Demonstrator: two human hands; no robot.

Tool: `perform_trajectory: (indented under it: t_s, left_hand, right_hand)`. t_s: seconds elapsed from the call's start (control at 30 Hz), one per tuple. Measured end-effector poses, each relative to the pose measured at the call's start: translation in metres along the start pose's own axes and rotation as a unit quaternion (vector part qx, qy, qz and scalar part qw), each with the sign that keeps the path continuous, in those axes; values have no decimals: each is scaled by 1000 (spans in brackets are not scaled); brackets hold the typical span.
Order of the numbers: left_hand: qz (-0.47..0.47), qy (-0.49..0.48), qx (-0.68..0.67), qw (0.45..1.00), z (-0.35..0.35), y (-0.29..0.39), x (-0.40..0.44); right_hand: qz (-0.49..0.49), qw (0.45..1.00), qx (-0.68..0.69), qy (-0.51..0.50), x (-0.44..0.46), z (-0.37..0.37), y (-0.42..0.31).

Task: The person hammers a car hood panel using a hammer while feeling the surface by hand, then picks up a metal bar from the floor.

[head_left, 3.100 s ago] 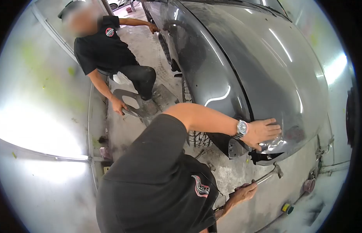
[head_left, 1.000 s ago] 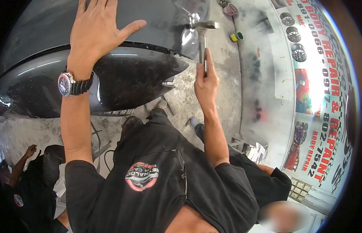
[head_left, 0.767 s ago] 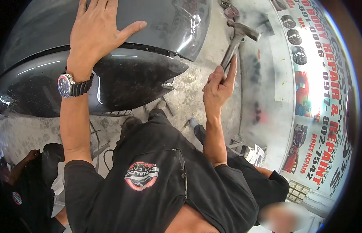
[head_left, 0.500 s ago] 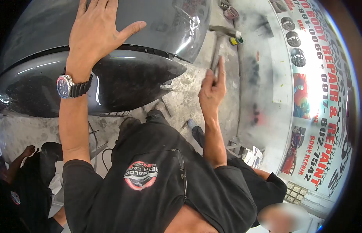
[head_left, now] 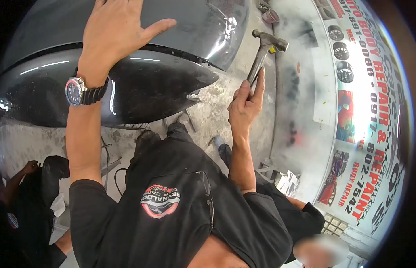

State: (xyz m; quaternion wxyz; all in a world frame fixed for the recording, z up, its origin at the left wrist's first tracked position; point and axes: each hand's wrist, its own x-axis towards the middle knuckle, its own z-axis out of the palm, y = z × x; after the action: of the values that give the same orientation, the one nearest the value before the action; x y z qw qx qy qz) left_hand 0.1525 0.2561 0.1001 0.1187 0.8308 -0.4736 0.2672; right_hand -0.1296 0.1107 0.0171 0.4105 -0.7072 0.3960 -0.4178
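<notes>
My left hand [head_left: 113, 33] lies flat with its fingers spread on the dark grey hood [head_left: 185, 27] of a car, a watch [head_left: 78, 91] on its wrist. Below the hood's seam is the glossy black fender [head_left: 145, 89]. On the right, my right hand [head_left: 246, 105] is closed round the handle of a hammer [head_left: 261, 53]. The hammer's metal head is raised over the floor, to the right of the hood's front edge and apart from it.
One person [head_left: 29, 210] in black is at the lower left, another person [head_left: 302, 223] at the lower right. A reddish bucket [head_left: 270, 16] stands near the wall. A lettered banner [head_left: 373, 111] covers the right side.
The view has turned from the car's side to above the fender. The hammer has swung from the hood's front edge out to the right. Lately my left hand has stayed flat on the hood.
</notes>
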Motion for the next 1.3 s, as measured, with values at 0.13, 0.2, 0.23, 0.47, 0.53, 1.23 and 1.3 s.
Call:
perform_trajectory:
  t_s: [0.13, 0.2, 0.23, 0.47, 0.53, 1.23, 1.3]
  left_hand:
    - [8, 23, -12, 1000, 4, -3, -2]
    - [4, 24, -16, 1000, 5, -5, -3]
    - [3, 23, -19, 1000, 5, -4, -3]
    - [-21, -7, -12, 1000, 1, 2, 1]
    - [-19, -21, -7, 1000, -3, 3, 2]
    - [-1, -4, -21, 1000, 1, 1, 0]
    - [-11, -14, -8, 1000, -5, 5, 2]
  right_hand:
    - [-27, 987, -124, -100, 8, 7, 13]
    - [7, 989, -119, -93, 12, 4, 9]
    - [25, 989, -117, -89, 12, 2, 4]
    - [-74, 989, -122, -46, 8, -6, 11]
    - [-34, 990, -119, -73, 8, -5, 17]
    - [-98, 976, -164, -105, -1, 0, 25]
    - [-32, 989, -108, -92, -3, -9, 21]
